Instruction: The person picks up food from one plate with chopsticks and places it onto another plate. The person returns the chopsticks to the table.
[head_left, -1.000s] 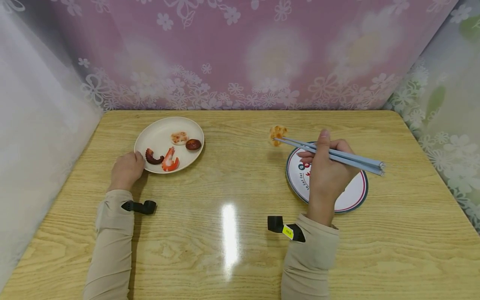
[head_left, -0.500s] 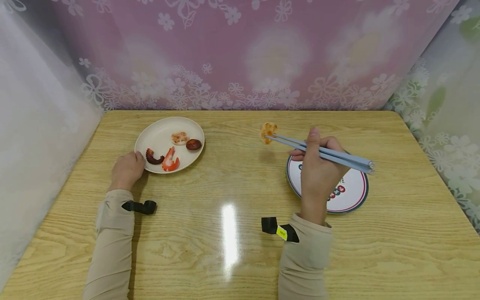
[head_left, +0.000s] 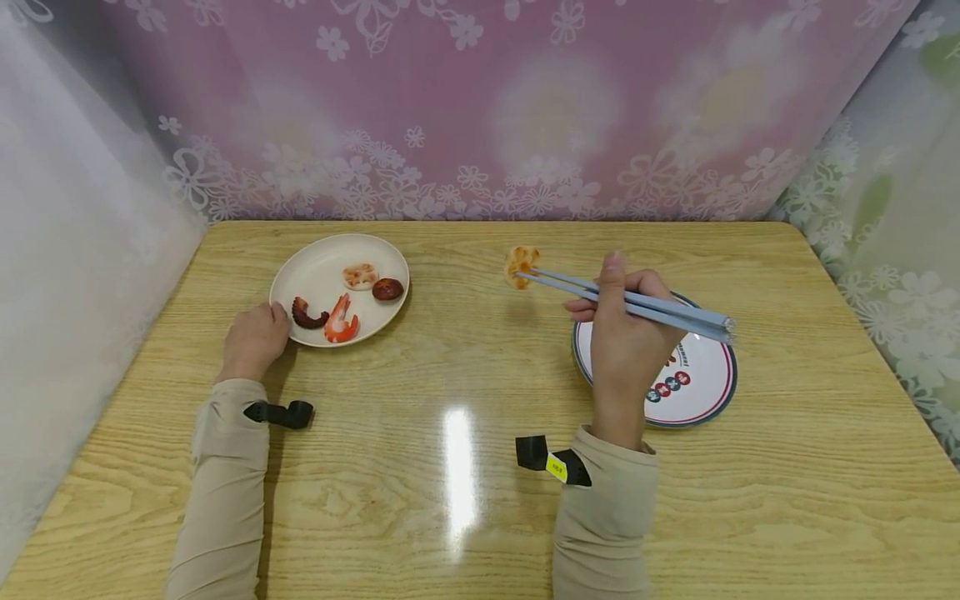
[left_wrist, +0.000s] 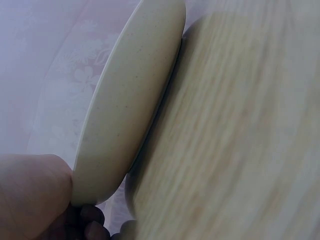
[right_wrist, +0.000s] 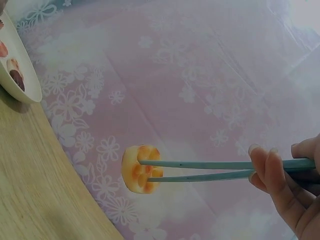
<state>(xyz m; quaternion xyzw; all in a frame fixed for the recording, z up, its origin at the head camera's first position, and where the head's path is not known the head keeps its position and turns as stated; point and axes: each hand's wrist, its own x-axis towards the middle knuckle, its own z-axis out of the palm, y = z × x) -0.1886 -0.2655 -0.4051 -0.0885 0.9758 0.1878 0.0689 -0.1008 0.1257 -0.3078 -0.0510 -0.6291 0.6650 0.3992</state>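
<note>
My left hand [head_left: 255, 340] grips the near left rim of a cream plate [head_left: 311, 271]; in the left wrist view the thumb [left_wrist: 35, 192] lies against its edge with fingers curled below. On that plate are a lotus root slice [head_left: 360, 277], a brown mushroom cap [head_left: 387, 289], a shrimp [head_left: 341, 323] and a dark octopus tentacle [head_left: 306, 315]. My right hand [head_left: 626, 354] holds a pair of light blue chopsticks [head_left: 686, 312]. Their tips meet a browned lotus root slice [right_wrist: 131, 170], raised above the table between the two plates.
Partly under my right hand lies a white plate [head_left: 701, 396] with a dark blue and red rim and printed lettering. The wooden table [head_left: 375, 467] ends at a pink floral curtain [head_left: 480, 108]; more pale floral cloth hangs at both sides.
The right hand has moved left with the chopsticks and the lotus root slice, away from the white plate. My left hand and the cream plate stay put.
</note>
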